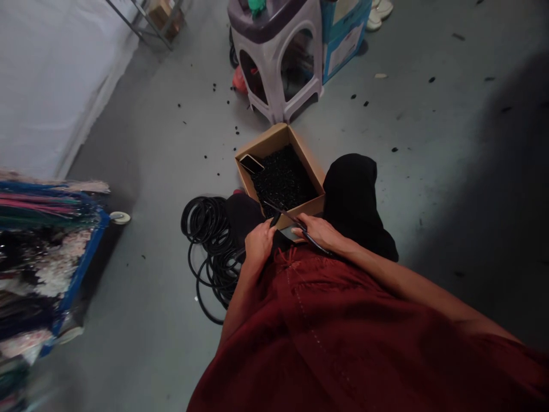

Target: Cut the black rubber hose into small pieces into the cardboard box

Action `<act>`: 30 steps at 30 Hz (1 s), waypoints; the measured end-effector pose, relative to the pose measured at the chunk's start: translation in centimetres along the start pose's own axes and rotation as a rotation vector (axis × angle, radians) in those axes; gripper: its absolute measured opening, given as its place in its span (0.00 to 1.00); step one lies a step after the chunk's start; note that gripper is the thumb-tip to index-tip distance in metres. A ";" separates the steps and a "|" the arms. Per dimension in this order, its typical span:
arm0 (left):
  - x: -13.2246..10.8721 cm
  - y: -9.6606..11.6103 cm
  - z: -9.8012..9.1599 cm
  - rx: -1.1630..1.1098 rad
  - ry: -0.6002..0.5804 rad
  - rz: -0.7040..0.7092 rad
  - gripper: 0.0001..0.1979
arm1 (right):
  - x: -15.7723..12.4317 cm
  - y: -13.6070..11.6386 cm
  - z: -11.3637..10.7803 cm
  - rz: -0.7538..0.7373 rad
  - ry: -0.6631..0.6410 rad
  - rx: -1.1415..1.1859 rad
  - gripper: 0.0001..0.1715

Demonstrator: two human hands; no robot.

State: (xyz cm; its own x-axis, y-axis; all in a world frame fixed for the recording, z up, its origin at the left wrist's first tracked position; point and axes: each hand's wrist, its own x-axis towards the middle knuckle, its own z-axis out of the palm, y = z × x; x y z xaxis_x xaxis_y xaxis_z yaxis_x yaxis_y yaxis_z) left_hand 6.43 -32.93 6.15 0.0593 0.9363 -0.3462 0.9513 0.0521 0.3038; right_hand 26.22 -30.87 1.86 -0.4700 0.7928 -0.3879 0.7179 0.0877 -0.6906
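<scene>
My right hand is closed around the dark handles of a pair of scissors, whose thin blades reach left over the near edge of a cardboard box. Close by, my left hand grips black tubing, and its end pokes up beside the blades. A loose coil of the same-looking black tubing lies on the floor to the left. Inside the box is a heap of small black pieces, too small to make out singly. A dark, light-rimmed rectangular object rests in its left corner.
Beyond the box stands a grey plastic stool, with a blue carton to its right. At left is a blue-framed rack of mixed materials. Black bits are scattered over the grey floor. My knees flank the box.
</scene>
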 end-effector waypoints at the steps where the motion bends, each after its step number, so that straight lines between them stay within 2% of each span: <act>1: 0.2 -0.1 0.1 0.002 -0.004 0.003 0.18 | 0.1 0.0 0.0 0.004 0.002 -0.006 0.23; 5: 0.9 -0.7 0.3 -0.012 0.005 0.008 0.17 | 0.6 0.2 0.3 0.042 -0.006 -0.017 0.22; 11: 1.6 -1.6 0.8 -0.326 0.013 -0.011 0.12 | 1.3 1.1 1.2 0.108 -0.004 0.031 0.21; 21: 1.7 -3.4 0.2 -0.664 0.010 -0.088 0.23 | 2.9 2.6 1.6 0.141 0.040 0.126 0.22; 26: 1.6 -4.3 0.5 -0.669 0.112 -0.083 0.21 | 2.8 2.4 1.6 0.092 0.037 0.185 0.23; 30: 1.5 -4.1 1.3 -0.799 0.183 -0.183 0.23 | 1.8 1.9 1.5 0.044 0.001 0.201 0.24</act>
State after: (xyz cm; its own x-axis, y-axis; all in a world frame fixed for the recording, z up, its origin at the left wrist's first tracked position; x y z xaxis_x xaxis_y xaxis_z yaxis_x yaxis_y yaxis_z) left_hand 3.01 -32.24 3.21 -0.1909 0.9272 -0.3223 0.4365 0.3743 0.8182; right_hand 25.97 -30.17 -1.07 -0.4401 0.7939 -0.4195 0.6206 -0.0687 -0.7811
